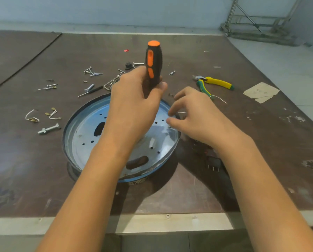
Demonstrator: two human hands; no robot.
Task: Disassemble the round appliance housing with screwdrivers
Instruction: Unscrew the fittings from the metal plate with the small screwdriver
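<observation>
The round housing sat in the middle of the worktop, looking like thin, stiff, slippery metal best held by its rim, while the left hand gripped the screwdriver above it and the right hand reached its 3 o'clock edge with bent fingers, pinching something or not, I could not tell.

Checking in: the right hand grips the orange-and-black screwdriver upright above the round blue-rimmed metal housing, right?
No. In the head view the left hand grips the orange-and-black screwdriver upright above the round blue-rimmed metal housing; the right hand is by its right rim with no tool.
</observation>
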